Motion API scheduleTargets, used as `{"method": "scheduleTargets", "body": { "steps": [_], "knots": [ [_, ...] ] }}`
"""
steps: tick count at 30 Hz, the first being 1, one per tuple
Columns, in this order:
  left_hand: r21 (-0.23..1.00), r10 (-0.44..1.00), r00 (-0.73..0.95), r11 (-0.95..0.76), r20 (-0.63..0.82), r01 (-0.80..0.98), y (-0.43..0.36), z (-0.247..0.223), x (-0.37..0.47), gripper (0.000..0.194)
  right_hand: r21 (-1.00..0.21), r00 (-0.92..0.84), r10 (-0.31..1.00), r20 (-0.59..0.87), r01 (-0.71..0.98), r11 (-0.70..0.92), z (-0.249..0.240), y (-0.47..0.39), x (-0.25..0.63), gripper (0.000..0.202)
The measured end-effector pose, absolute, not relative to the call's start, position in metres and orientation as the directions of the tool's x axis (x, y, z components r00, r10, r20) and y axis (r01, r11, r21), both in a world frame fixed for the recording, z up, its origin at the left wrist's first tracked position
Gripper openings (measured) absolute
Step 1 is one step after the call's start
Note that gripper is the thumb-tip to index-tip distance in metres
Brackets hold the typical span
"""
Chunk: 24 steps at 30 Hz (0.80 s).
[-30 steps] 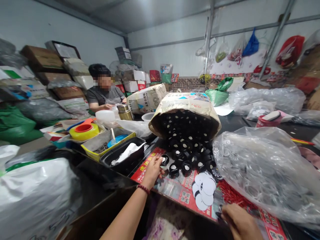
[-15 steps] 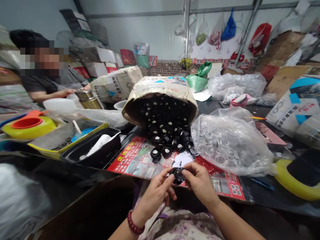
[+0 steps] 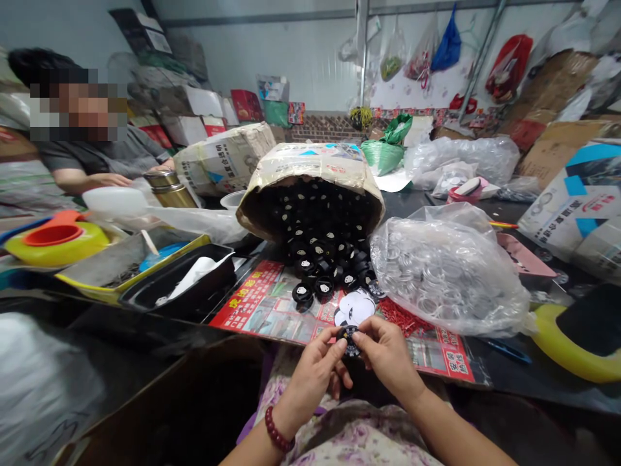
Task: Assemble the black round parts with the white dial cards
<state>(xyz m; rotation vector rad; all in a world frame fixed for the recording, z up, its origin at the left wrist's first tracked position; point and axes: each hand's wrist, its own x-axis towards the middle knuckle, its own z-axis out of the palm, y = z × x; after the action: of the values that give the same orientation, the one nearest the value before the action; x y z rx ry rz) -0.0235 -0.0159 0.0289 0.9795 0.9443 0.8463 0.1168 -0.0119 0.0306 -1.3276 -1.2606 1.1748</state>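
Note:
Both my hands meet over my lap, just in front of the table edge. My left hand and my right hand pinch one small round black cap between their fingertips. A paper sack lies on its side beyond them, spilling several black caps onto a red printed sheet. A few white round discs lie just ahead of my fingers.
A clear plastic bag of metal rings sits right of the sack. A black tray and a yellow tray stand at left, a cardboard box below the table. Another person works at far left.
My left hand left the spilled caps and drew back; both hands came together on one black cap. The view swung to the right and down.

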Motion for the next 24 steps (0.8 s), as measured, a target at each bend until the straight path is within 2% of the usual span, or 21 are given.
{"method": "scheduleTargets", "body": {
  "steps": [3,7,9,12,14,16,18,20,22,24],
  "knots": [
    [0.936,0.913,0.34,0.299,-0.225,-0.184,-0.017,0.025,-0.023,0.038,-0.995,0.043,0.995,-0.085,0.047,-0.087,0.032,-0.014,0.116,0.017],
    [0.947,0.916,0.333,0.284,-0.223,-0.148,-0.019,0.023,-0.023,0.037,-0.972,0.018,0.999,0.032,0.234,0.027,0.04,-0.018,0.116,0.018],
    [0.952,0.923,0.322,0.27,-0.212,-0.147,-0.021,0.023,-0.022,0.036,-0.963,0.019,0.999,0.041,0.269,0.034,0.044,-0.019,0.115,0.019],
    [0.95,0.937,0.296,0.246,-0.184,-0.19,-0.024,0.023,-0.02,0.035,-0.986,0.05,0.996,-0.068,0.148,-0.075,0.046,-0.02,0.112,0.018],
    [0.946,0.94,0.292,0.246,-0.18,-0.211,-0.024,0.022,-0.019,0.035,-0.988,0.058,0.994,-0.092,0.122,-0.099,0.046,-0.021,0.111,0.018],
    [0.952,0.937,0.294,0.247,-0.186,-0.183,-0.023,0.019,-0.019,0.034,-0.97,0.059,0.998,0.001,0.243,-0.014,0.046,-0.023,0.111,0.018],
    [0.964,0.935,0.297,0.236,-0.192,-0.121,-0.021,0.015,-0.02,0.033,-0.9,0.016,0.991,0.134,0.419,0.115,0.046,-0.026,0.113,0.018],
    [0.968,0.929,0.308,0.238,-0.205,-0.075,-0.019,0.013,-0.021,0.033,-0.829,-0.046,0.978,0.201,0.524,0.195,0.047,-0.028,0.116,0.018],
    [0.96,0.918,0.325,0.266,-0.226,-0.085,-0.019,0.014,-0.02,0.034,-0.844,-0.05,0.983,0.179,0.505,0.179,0.047,-0.029,0.118,0.017],
    [0.941,0.912,0.334,0.303,-0.239,-0.154,-0.021,0.017,-0.019,0.034,-0.924,0.012,0.996,0.09,0.375,0.079,0.047,-0.028,0.118,0.017]
  ]
}}
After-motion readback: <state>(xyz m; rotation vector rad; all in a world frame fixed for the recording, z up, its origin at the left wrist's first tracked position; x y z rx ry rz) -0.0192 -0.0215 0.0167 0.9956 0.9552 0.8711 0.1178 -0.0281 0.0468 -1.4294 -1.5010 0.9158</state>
